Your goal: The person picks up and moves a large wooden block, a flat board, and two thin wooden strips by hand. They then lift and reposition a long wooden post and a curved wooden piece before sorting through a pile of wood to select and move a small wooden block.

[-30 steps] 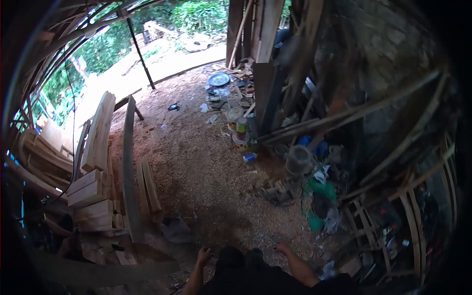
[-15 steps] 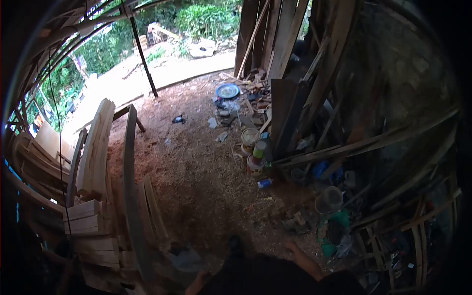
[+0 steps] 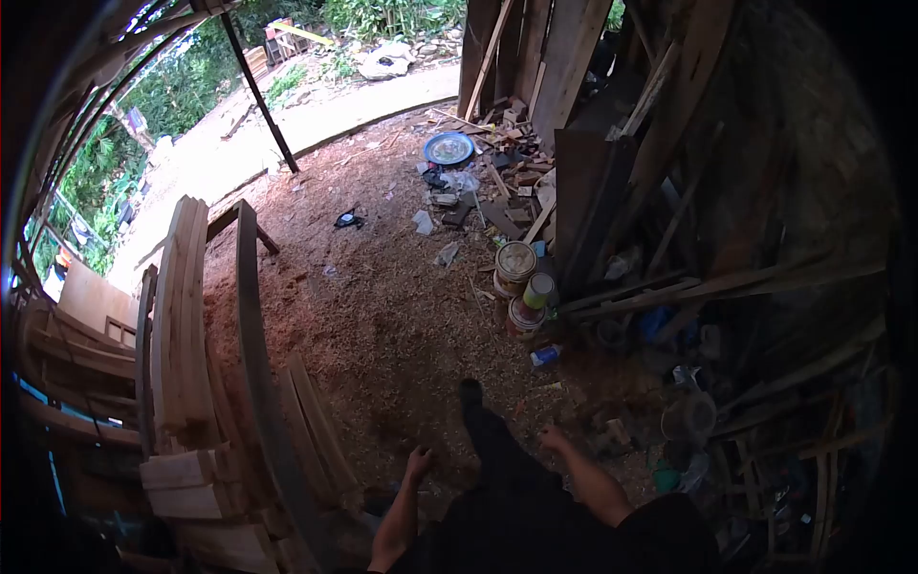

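Observation:
My left hand point(image 3: 419, 462) hangs low in front of my body, its fingers loosely bent and a little apart, with nothing visible in it. It is over the shavings-covered floor, to the right of some narrow boards point(image 3: 317, 426) on the ground. On the other side of my dark-clothed leg, my right hand point(image 3: 553, 438) hangs with slack fingers, and no object shows in it. Nearest to that hand are wood scraps point(image 3: 612, 435) on the floor. One dark shoe point(image 3: 469, 390) is forward between the hands.
Stacked planks point(image 3: 177, 325) and a long beam point(image 3: 253, 325) run along the left. Ahead on the right stand a paint bucket point(image 3: 515, 260), a green-topped can point(image 3: 538, 287) and a blue can point(image 3: 545, 356). A blue basin point(image 3: 448, 148) sits by wood offcuts; tall boards point(image 3: 579, 77) lean behind.
The view has moved forward and tilted down, so floor items sit differently. My left hand has swung forward into fuller view, and one leg now extends ahead.

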Demonstrator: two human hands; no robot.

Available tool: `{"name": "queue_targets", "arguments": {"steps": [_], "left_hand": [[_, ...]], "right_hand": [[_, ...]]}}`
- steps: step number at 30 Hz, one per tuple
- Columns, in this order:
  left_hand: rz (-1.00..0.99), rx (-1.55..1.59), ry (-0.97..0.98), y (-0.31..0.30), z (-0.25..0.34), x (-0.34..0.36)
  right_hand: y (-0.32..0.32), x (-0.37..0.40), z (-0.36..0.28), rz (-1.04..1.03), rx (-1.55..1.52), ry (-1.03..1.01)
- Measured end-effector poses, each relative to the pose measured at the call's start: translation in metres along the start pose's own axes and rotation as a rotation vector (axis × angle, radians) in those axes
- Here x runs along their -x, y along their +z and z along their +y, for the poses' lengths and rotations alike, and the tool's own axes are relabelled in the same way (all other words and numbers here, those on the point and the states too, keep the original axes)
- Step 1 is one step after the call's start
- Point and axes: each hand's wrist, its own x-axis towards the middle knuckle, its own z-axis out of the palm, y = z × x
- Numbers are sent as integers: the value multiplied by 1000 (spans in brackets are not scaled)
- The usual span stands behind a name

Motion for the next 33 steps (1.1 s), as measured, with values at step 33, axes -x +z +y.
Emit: {"name": "queue_targets", "arguments": {"steps": [33], "left_hand": [[-254,-260,-359,-229,429,-520]], "right_hand": [[-30,-345,-305,336,-50,151]]}}
